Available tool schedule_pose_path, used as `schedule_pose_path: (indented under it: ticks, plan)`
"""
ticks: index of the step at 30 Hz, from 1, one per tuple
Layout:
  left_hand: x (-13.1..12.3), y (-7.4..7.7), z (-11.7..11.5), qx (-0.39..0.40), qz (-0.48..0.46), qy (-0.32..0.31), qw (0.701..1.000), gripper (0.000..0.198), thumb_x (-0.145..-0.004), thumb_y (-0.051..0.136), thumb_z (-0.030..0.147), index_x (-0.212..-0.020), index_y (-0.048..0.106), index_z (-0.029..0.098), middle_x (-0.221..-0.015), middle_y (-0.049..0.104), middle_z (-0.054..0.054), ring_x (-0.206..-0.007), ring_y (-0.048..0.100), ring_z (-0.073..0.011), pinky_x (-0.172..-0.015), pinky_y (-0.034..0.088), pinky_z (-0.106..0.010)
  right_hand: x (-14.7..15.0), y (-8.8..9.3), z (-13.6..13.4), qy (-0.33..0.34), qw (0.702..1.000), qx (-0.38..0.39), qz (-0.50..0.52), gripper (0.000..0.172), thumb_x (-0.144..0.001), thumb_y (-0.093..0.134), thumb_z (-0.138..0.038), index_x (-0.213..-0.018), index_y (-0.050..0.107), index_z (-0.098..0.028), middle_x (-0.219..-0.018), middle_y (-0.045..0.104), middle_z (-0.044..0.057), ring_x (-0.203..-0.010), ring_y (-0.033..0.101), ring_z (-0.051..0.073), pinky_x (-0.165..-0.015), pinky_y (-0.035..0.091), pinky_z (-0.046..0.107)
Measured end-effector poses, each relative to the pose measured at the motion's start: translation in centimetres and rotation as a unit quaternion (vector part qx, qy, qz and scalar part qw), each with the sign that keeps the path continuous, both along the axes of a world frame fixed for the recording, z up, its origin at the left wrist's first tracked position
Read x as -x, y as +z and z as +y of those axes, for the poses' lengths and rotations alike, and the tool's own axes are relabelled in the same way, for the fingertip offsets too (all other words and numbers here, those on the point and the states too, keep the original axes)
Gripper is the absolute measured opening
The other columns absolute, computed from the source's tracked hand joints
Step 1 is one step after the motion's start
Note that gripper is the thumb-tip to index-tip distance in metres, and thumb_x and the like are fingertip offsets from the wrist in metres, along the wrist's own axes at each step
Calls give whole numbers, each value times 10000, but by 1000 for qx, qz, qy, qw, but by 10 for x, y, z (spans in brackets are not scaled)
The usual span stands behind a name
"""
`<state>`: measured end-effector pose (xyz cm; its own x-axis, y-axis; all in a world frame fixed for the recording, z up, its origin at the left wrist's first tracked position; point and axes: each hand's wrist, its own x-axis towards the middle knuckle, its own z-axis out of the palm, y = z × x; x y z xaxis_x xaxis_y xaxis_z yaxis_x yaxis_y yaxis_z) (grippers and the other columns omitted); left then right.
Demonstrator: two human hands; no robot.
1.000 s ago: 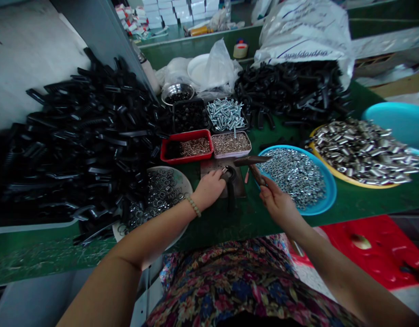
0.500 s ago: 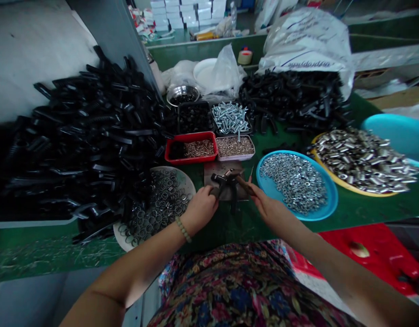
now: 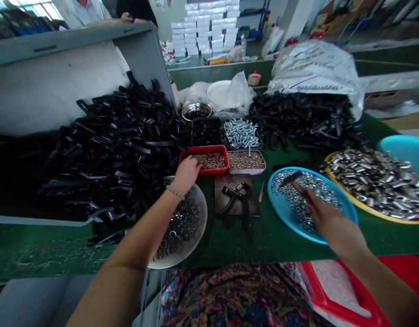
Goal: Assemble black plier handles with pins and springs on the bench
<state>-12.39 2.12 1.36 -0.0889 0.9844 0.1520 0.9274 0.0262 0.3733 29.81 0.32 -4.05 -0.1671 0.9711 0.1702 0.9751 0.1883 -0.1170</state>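
A small hammer with a wooden handle point(image 3: 301, 191) is in my right hand point(image 3: 332, 221), its head over the blue basin of nuts point(image 3: 277, 215). My left hand point(image 3: 189, 171) is at the left side of the red tray point(image 3: 211, 171), fingers bent; a small dark thing shows at the fingertips, too small to name. Between my hands, a black clamp-like part point(image 3: 243, 193) with a bright metal piece lies on a dark metal plate point(image 3: 219, 181). A thin tool with a reddish handle point(image 3: 261, 195) rests right of the plate.
Black parts point(image 3: 127, 145) are heaped at the left beside a plate of rings point(image 3: 202, 218). Behind stand trays of screws point(image 3: 241, 133) and small pieces point(image 3: 246, 160). A yellow basin point(image 3: 383, 213) of metal sleeves is at the right. Two people point(image 3: 88, 11) are partly visible far back.
My hands have moved apart, left to the red tray, right with the hammer over the blue basin. The black part now lies released on the plate. The view has tilted up.
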Motion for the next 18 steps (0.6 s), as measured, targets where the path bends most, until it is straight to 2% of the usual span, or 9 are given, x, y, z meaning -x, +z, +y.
schedule_pose_path:
  ticks: [3, 6, 8, 10, 12, 14, 16, 17, 18]
  plan:
    - [22, 12, 39, 90, 97, 23, 991, 215, -859, 524, 185, -1019, 665, 155, -1024, 676, -135, -1022, 612, -265, -890, 459, -345, -15, -1, 16, 1, 996, -20, -85, 507, -952, 339, -414, -1376, 504, -192, -943, 675, 200, -727, 665, 340, -554, 465, 431]
    - [22, 12, 54, 120, 108, 13, 987, 203, -820, 550, 155, -973, 682, 165, -924, 698, -129, -955, 642, -278, -831, 468, -343, 21, 8, 9, 16, 990, -69, -121, 423, -956, 333, -385, -1162, 630, -165, -964, 647, 206, -925, 625, 375, -711, 471, 472]
    - [19, 11, 56, 121, 110, 12, 986, 211, -810, 555, 141, -977, 683, 162, -948, 699, -132, -966, 641, -283, -845, 464, -351, 64, 14, -3, 37, 996, -12, -86, 432, -949, 339, -472, -962, 641, -163, -878, 655, 167, -881, 637, 327, -723, 480, 426]
    - [19, 10, 55, 115, 112, 16, 987, 215, -829, 546, 159, -998, 678, 150, -1038, 683, -146, -988, 634, -288, -868, 463, -367, 110, 18, -13, 56, 992, 105, -36, 455, -912, 369, -571, -923, 608, -184, -790, 664, 124, -761, 659, 288, -651, 479, 387]
    - [19, 10, 51, 73, 70, 26, 995, 222, -862, 526, 191, -1018, 669, 125, -1159, 638, -164, -1023, 618, -280, -908, 455, -376, 143, 19, -16, 78, 984, 157, -7, 387, -883, 438, -535, -891, 581, -176, -799, 672, 135, -752, 668, 293, -635, 471, 380]
    - [14, 9, 39, 9, -12, 27, 1000, 235, -879, 522, 207, -1051, 656, 119, -1213, 615, -146, -1051, 603, -240, -952, 444, -350, 158, 16, -11, 68, 979, 176, 71, 244, -852, 500, -427, -840, 531, -186, -784, 662, 127, -708, 660, 271, -601, 459, 357]
    - [2, 5, 18, -34, -164, 7, 986, 252, -859, 560, 206, -1083, 644, 129, -1156, 650, -109, -1026, 610, -199, -959, 453, -328, 155, 13, -5, 43, 939, 234, 248, 181, -817, 538, -377, -826, 451, -219, -665, 616, 47, -536, 595, 194, -489, 412, 293]
    - [-7, 2, 4, -37, -254, -6, 966, 264, -839, 584, 209, -1086, 642, 136, -1108, 672, -94, -994, 622, -188, -944, 470, -329, 151, 12, -3, 37, 890, 278, 360, 216, -803, 559, -389, -831, 409, -235, -591, 567, -9, -435, 519, 148, -421, 356, 254]
    - [-18, -2, -10, -30, -341, -15, 939, 273, -819, 606, 219, -1079, 642, 144, -1069, 687, -82, -960, 635, -182, -923, 489, -335, 145, 12, -4, 37, 821, 322, 470, 266, -795, 575, -416, -840, 375, -247, -532, 509, -60, -356, 424, 109, -369, 287, 220]
